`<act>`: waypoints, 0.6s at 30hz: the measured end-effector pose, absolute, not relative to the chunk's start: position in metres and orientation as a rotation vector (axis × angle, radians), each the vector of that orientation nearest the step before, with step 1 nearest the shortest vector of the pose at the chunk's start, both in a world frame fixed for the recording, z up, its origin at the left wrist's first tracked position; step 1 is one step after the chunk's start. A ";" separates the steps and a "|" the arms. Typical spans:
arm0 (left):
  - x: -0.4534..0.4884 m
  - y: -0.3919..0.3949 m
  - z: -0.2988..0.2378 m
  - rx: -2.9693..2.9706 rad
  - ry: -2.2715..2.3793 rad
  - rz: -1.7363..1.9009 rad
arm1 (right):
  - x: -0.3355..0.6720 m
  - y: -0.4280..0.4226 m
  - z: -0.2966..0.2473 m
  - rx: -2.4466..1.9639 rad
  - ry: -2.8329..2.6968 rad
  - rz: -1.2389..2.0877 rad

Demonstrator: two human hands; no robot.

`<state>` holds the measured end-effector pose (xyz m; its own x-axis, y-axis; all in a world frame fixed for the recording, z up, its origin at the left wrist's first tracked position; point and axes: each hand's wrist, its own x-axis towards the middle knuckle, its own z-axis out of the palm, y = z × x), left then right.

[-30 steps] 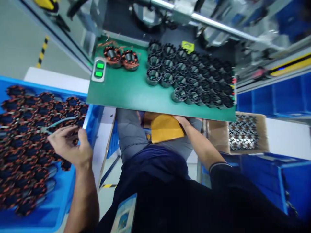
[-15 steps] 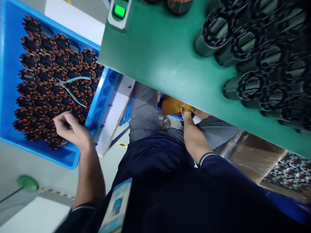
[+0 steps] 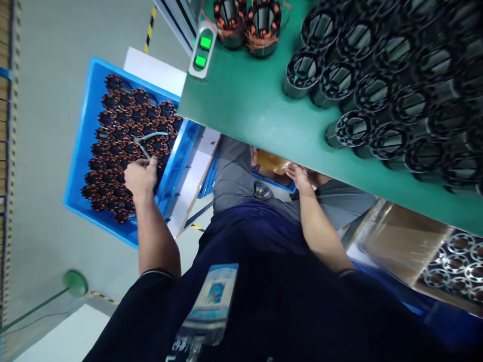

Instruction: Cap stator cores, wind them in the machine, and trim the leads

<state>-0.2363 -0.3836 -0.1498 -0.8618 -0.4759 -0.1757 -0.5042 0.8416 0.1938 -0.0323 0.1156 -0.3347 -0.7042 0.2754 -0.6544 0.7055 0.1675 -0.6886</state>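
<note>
In blue plastic tray (image 3: pixel 85 125), on copper-wound black cylinders (image 3: pixel 109 163), pale-blue-handled pliers (image 3: pixel 137 141) are met by curled L hand (image 3: pixel 141 177); under smooth green worktop (image 3: pixel 241 100), shiny yellow sheet (image 3: pixel 269 162) is touched by R hand (image 3: pixel 299 176) — grips can't be told.

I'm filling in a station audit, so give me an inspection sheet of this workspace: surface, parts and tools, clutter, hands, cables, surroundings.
Surface: green bench top with a two-button switch panel near one corner.
Parts and tools: rows of black cores and two copper-wound cores on the bench; more wound cores in a blue tray, with pliers lying across them.
Clutter: nothing seen on the visible floor within the aisle tape.
Hands: left hand at the pliers' handles, grip unclear; right hand at a yellow item below the bench edge.
Cables: one thin line on the floor, apparently a cable.
Surroundings: open carton with metal rings; round green base.
</note>
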 end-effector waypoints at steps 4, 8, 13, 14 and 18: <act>-0.233 -0.381 -0.142 -0.674 2.972 0.553 | -0.018 0.121 -0.306 1.093 2.019 -1.638; -0.207 -0.371 -0.105 -0.473 3.125 0.790 | 0.020 0.113 -0.256 1.056 2.004 -1.742; -0.145 -0.331 -0.045 0.070 3.048 1.092 | 0.041 0.069 -0.164 0.682 2.052 -1.992; -0.132 -0.314 -0.038 0.219 2.968 1.128 | 0.037 0.058 -0.145 0.620 2.081 -2.048; -0.090 -0.212 -0.026 0.840 2.493 1.112 | 0.013 0.028 -0.086 0.531 2.264 -2.252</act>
<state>-0.0896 -0.2120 -0.0257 -0.7900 0.6127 -0.0218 0.3930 0.5335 0.7490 0.0133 0.0278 -0.0861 -0.9417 0.2956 -0.1608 0.1624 -0.0194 -0.9865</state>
